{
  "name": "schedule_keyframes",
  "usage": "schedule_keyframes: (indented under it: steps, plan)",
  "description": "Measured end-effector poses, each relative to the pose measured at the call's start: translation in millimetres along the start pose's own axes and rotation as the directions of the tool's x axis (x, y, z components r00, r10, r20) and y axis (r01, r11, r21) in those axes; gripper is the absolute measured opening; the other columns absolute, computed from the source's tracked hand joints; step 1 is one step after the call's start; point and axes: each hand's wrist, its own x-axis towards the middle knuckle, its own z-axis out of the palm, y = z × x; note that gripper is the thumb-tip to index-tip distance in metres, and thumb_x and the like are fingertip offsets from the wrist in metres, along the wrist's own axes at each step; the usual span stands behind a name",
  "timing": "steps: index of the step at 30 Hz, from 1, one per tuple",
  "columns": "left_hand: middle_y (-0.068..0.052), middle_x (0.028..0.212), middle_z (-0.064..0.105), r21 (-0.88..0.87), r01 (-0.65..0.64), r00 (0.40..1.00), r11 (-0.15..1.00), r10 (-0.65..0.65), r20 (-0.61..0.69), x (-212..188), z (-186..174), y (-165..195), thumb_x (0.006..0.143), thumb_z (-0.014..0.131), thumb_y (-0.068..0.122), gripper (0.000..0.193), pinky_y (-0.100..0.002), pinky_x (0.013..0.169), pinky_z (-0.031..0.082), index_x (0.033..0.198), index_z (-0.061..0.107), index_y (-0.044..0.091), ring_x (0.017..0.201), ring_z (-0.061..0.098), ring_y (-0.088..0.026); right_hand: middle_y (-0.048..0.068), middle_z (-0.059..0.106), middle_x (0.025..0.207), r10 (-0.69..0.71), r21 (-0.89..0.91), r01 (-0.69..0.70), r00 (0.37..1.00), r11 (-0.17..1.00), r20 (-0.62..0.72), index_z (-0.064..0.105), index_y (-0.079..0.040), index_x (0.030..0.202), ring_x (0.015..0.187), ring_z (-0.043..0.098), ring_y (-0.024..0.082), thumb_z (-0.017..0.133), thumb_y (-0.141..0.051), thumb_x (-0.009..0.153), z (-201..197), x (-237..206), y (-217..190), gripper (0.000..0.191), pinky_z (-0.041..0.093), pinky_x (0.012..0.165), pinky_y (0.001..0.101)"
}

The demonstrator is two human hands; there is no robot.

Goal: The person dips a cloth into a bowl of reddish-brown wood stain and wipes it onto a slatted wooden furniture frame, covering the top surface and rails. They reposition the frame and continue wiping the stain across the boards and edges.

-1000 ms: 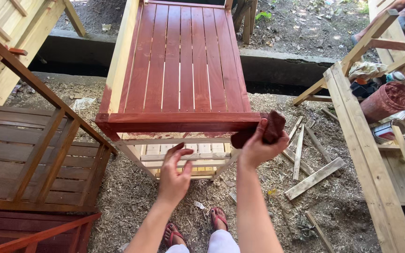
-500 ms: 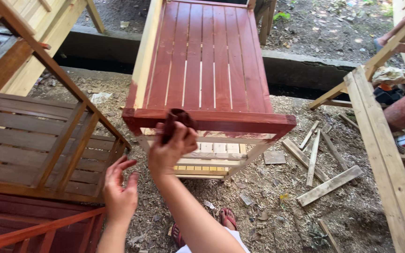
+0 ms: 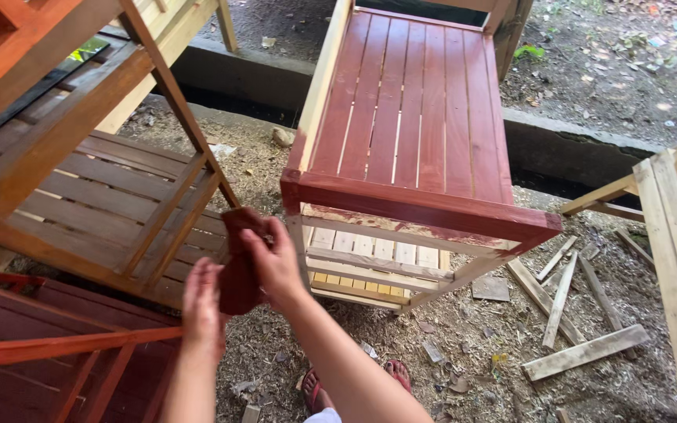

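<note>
Dark reddish-brown staining rag [image 3: 238, 262], soft and crumpled, at lower left of centre in the frame, pinched between both hands. Right hand [image 3: 276, 262] closed around its right edge, fingers [image 3: 258, 244] curled over the cloth; left hand [image 3: 203, 301] pressed flat against its lower left side, fingers together, gripping too. Just right of the rag, at centre frame, a slatted wooden rack [image 3: 409, 149]: top slats and front rail coated glossy red-brown, long parallel boards with thin gaps, corner post and lower shelf [image 3: 370, 262] bare pale wood. Upper and middle left, a second slatted rack [image 3: 95, 188] in duller brown, diagonal braces crossing it. Lower left, orange-red stained rails [image 3: 64, 345]. Ground [image 3: 472, 345] of sawdust and shavings, rough and fibrous, strewn with pale offcut strips [image 3: 585, 352] at lower right. Sandalled toes [image 3: 397, 372] at bottom centre. Raw timber frame [image 3: 671, 235] along the right edge.
</note>
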Motion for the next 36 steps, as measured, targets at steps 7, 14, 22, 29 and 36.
schedule_keyframes:
  steps: [7,14,22,29,36]
  plan:
    - [-0.012,0.115,0.066,-0.103,0.486,0.856,0.868,-0.449,0.255,-19,41,-23,0.078,0.069,0.055,0.074,-0.041,0.072,0.065,0.138,0.051,0.014,0.101,0.067,-0.022,0.016,0.068,0.116,0.11,0.512,0.004,0.975,0.859,-0.192,0.055,-0.013,0.122,0.105,0.068,0.034,0.062,-0.022,0.095,-69,-5,15,0.029,0.056,0.096,0.0542]
    - [-0.01,0.11,0.071,0.038,0.418,0.88,0.908,-0.415,0.231,-14,78,-25,0.078,0.081,0.024,0.054,-0.038,0.07,0.061,0.124,0.06,0.005,0.092,0.072,-0.023,0.006,0.068,0.116,0.113,0.351,0.001,0.946,0.936,-0.303,0.057,-0.02,0.12,0.102,0.068,0.027,0.056,-0.027,0.096,-124,-12,0,0.025,0.053,0.089,0.0553]
    - [-0.01,0.111,0.073,-0.185,0.103,0.972,0.977,-0.059,0.226,-9,81,-15,0.079,0.076,0.004,0.038,-0.037,0.09,0.061,0.115,0.066,0.006,0.1,0.072,-0.023,0.005,0.068,0.105,0.122,0.226,-0.034,0.915,0.973,-0.384,0.06,-0.017,0.108,0.091,0.07,0.021,0.065,-0.019,0.093,-167,-14,-17,0.016,0.057,0.09,0.0523]
    - [-0.009,0.109,0.072,-0.28,0.063,0.956,0.958,0.022,0.292,-14,95,-13,0.089,0.073,0.008,0.025,-0.036,0.095,0.056,0.114,0.067,0.006,0.104,0.067,-0.022,0.012,0.072,0.097,0.077,0.104,-0.035,0.897,0.994,-0.435,0.057,-0.008,0.096,0.084,0.072,0.022,0.066,-0.01,0.096,-189,-25,-18,0.009,0.066,0.074,0.0421]
    - [-0.007,0.107,0.073,-0.11,0.071,0.918,0.991,-0.022,0.396,-14,104,4,0.093,0.064,0.007,0.023,-0.034,0.095,0.054,0.115,0.068,0.011,0.1,0.066,-0.02,0.009,0.079,0.105,0.217,-0.093,-0.259,0.92,0.961,-0.325,0.071,-0.001,0.114,0.088,0.076,0.011,0.05,-0.027,0.105,-188,-16,-30,0.035,0.063,0.08,0.0297]
